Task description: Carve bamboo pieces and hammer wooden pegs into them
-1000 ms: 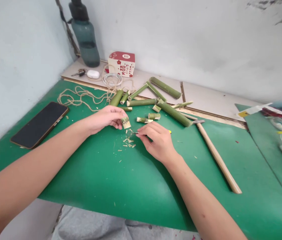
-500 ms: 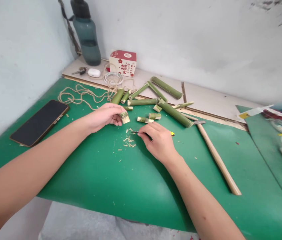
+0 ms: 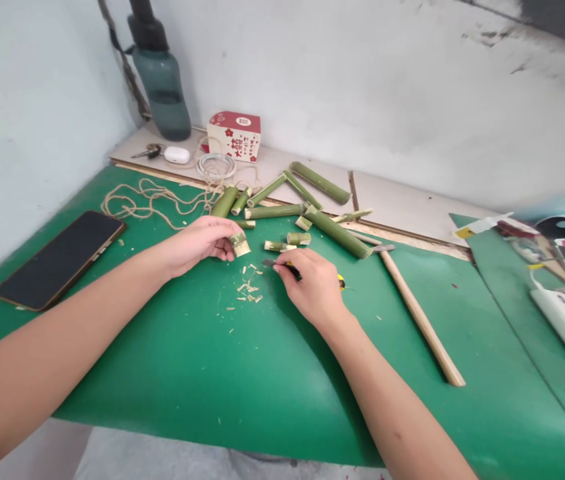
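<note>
Between the fingertips of my left hand (image 3: 208, 243) is a short piece of bamboo (image 3: 241, 245), its pale shaved end pointing down toward me. My right hand (image 3: 312, 280) is closed round a yellow and black utility knife (image 3: 341, 283); its blade (image 3: 269, 263) points left, a short way from the bamboo and apart from it. Pale shavings (image 3: 249, 291) lie on the green tabletop (image 3: 202, 373) below the two hands. Just beyond my right hand rest two short bamboo pieces, one with a whittled end (image 3: 279, 247) and one with a cut notch (image 3: 299, 238).
Behind the hands lie several bamboo lengths (image 3: 338, 231) and a tangle of twine (image 3: 149, 197). A hammer (image 3: 425, 317) is at the right, a phone (image 3: 62, 260) at the left. A water bottle (image 3: 165, 100), a red and white box (image 3: 235, 138) and tape (image 3: 216, 165) stand along the back ledge.
The camera view has shifted, so the scene sits slightly further left. The knife has turned in my right hand and its blade shows broader. The left hand still holds the bamboo.
</note>
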### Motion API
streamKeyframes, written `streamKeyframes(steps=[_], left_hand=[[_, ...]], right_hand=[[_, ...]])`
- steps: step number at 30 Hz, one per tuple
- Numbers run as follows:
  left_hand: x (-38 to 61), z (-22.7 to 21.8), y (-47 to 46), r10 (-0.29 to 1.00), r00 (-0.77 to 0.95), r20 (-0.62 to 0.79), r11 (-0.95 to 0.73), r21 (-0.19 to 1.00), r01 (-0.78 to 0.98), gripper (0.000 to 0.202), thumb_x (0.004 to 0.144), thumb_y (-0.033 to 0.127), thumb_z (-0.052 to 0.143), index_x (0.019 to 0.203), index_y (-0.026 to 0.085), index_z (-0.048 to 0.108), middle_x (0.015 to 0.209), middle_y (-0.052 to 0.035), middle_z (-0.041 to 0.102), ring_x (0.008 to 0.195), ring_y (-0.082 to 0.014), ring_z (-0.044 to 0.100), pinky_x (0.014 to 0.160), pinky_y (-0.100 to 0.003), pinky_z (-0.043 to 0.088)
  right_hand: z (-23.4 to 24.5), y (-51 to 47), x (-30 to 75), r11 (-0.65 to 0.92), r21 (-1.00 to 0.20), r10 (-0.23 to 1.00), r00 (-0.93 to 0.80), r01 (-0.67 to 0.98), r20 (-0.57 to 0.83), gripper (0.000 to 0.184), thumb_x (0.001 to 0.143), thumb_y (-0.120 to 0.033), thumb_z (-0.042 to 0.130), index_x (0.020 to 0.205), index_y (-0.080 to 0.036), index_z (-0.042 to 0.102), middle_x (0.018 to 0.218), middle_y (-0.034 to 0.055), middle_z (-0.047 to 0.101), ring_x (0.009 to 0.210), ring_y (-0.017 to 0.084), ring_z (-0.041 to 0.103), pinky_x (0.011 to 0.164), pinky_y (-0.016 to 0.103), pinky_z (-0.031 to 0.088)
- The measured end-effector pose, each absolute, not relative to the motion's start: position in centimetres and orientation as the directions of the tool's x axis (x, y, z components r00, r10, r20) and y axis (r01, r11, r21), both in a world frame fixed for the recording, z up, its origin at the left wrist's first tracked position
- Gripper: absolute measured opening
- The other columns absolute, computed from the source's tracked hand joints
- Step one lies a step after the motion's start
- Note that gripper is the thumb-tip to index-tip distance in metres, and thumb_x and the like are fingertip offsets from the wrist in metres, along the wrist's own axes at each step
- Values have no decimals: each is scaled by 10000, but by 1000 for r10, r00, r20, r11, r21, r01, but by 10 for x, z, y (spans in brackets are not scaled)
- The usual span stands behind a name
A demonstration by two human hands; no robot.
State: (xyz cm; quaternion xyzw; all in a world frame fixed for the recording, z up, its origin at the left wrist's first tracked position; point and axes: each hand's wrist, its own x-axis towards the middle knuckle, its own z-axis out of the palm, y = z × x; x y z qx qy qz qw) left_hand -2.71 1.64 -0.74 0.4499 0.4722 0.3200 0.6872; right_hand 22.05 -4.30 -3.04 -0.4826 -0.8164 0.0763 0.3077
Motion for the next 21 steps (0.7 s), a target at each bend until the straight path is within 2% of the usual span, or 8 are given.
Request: streamKeyframes(steps=[5,11,14,17,21], left_hand=[[-28,-6,17,872,331,-360,399,915,-56,203,767,300,753,853,118,726,721,-62,724,569,-114,629,544,-210,492],[-25,5,13,849,366,-381,421,906,-34,211,770,327,746,820,126,708,654,-38,685,519,-100,589,491,-196,434],[-22,10,10,836,390,-387,418,908,6,228,783,348,759,812,131,696,691,-36,695,557,-95,602,534,-194,449],[-22,12,9,848,360,-389,411,911,17,241,800,366,752,836,134,700,687,-26,679,584,-99,608,568,-202,465],[-23,9,12,897,307,-319,347,937,-42,259,869,359,663,955,132,751,643,-1,614,562,-93,571,530,-196,407]], right_hand=[[-26,-40,228,402,-377,898,-280,834,339,99,927,-158,630,904,-244,674,944,29,785,896,226,715,725,321,487],[-10,-23,277,39,-218,965,20,975,263,80,823,-173,638,786,-244,648,722,17,723,631,213,619,544,297,303],[-8,-18,292,-24,-204,948,87,979,307,94,828,-155,604,817,-232,656,779,46,734,672,236,629,578,320,374],[-8,-20,284,70,-213,925,17,975,381,153,868,-154,583,957,-214,692,992,91,758,926,294,670,765,405,516],[-10,-26,253,417,-206,855,-306,885,418,343,953,-136,535,1258,-202,676,1285,117,720,1208,310,613,1039,518,526]])
